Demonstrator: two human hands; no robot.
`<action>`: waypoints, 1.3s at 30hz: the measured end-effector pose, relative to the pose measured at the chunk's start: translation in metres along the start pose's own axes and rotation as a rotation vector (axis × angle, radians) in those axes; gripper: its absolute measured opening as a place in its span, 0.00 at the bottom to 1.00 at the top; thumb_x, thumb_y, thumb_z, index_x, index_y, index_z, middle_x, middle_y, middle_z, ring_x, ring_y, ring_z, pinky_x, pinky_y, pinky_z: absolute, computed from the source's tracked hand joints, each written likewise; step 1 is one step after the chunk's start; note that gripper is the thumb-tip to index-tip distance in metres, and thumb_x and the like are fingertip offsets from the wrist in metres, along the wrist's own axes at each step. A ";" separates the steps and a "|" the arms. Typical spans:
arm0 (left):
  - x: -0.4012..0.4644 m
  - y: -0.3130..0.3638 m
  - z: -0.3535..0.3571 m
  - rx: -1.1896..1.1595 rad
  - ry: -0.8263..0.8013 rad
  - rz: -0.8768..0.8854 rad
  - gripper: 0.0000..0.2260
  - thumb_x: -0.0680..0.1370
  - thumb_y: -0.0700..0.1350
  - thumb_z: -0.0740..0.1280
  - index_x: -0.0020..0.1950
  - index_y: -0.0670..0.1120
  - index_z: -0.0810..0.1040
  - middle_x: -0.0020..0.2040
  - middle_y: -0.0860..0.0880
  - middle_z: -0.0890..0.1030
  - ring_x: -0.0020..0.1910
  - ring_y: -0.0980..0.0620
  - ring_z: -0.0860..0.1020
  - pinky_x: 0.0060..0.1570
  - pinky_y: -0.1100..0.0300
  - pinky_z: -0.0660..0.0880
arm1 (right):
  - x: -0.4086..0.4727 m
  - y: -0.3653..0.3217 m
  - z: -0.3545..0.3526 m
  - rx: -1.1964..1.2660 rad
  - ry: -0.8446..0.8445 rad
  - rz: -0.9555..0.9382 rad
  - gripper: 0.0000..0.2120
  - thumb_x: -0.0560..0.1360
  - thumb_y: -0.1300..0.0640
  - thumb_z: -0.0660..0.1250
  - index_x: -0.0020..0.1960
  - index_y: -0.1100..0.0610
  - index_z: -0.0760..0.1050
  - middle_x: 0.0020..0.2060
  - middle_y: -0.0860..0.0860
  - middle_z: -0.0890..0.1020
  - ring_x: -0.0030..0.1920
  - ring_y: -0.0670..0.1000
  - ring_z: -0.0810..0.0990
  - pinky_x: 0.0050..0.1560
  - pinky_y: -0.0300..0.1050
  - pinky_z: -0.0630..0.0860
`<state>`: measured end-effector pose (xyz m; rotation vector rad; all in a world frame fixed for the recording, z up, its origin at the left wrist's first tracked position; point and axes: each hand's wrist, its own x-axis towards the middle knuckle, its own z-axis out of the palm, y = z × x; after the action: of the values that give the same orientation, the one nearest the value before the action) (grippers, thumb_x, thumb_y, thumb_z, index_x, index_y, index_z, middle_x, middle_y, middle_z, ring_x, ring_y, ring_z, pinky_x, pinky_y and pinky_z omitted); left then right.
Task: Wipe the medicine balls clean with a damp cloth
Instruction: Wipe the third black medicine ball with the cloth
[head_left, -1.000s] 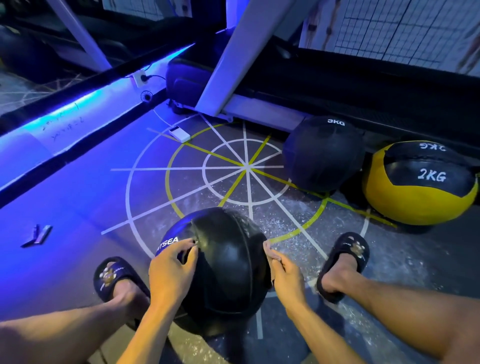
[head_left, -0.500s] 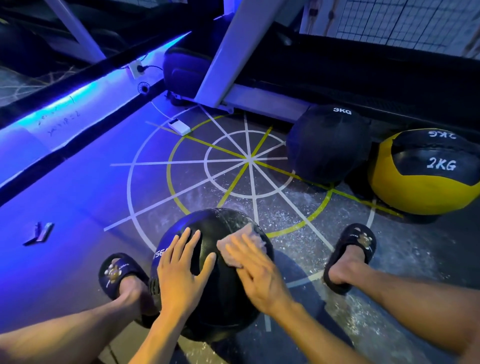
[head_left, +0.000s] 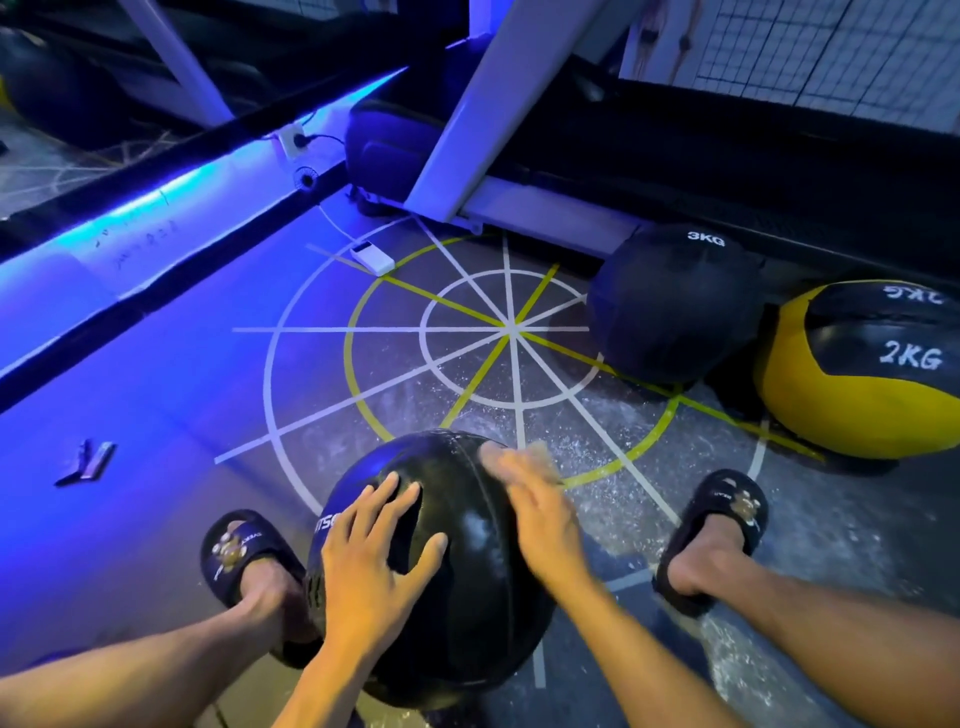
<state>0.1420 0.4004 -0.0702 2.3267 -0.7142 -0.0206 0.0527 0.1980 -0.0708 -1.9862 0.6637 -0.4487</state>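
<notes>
A black medicine ball (head_left: 467, 551) sits on the floor between my two feet. My left hand (head_left: 371, 561) lies flat on its near left side with fingers spread. My right hand (head_left: 530, 512) presses a pale cloth (head_left: 540, 451) against the ball's upper right; the hand is blurred and only an edge of the cloth shows past the straight fingertips. Further back on the right stand a black 3KG ball (head_left: 675, 306) and a yellow and black 2KG ball (head_left: 862, 374).
My feet in black slippers (head_left: 244, 556) (head_left: 717, 525) flank the ball. A white treadmill frame (head_left: 498, 124) and dark machine base stand behind. A white power bank (head_left: 371, 259) with a cable lies on the marked floor; a small dark object (head_left: 85, 462) lies far left.
My right hand brought the cloth onto the ball's top and has slid it to the upper right. My left hand moved from the ball's side to lie flat on it.
</notes>
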 end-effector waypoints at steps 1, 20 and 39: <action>-0.002 0.002 0.001 0.001 0.002 -0.002 0.28 0.74 0.69 0.64 0.72 0.61 0.76 0.75 0.61 0.71 0.75 0.53 0.66 0.73 0.43 0.65 | 0.013 0.002 -0.007 0.006 0.037 0.141 0.20 0.84 0.59 0.60 0.65 0.36 0.78 0.64 0.29 0.77 0.69 0.35 0.72 0.70 0.33 0.66; -0.013 0.000 0.006 -0.039 -0.012 0.028 0.27 0.73 0.71 0.66 0.70 0.64 0.75 0.74 0.66 0.68 0.75 0.54 0.66 0.72 0.46 0.62 | 0.007 -0.040 0.006 -0.135 -0.325 -0.383 0.20 0.82 0.65 0.61 0.69 0.49 0.78 0.68 0.32 0.71 0.70 0.25 0.61 0.73 0.28 0.58; -0.004 0.013 -0.005 -0.182 -0.095 0.038 0.16 0.76 0.66 0.67 0.63 0.66 0.78 0.69 0.67 0.73 0.72 0.56 0.69 0.74 0.46 0.63 | 0.057 0.041 -0.021 0.128 -0.147 0.526 0.16 0.82 0.59 0.62 0.57 0.42 0.85 0.53 0.37 0.84 0.61 0.47 0.80 0.68 0.53 0.76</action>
<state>0.1333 0.3975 -0.0588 2.1496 -0.7703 -0.1732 0.0741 0.1323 -0.0947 -1.6235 0.9965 -0.0247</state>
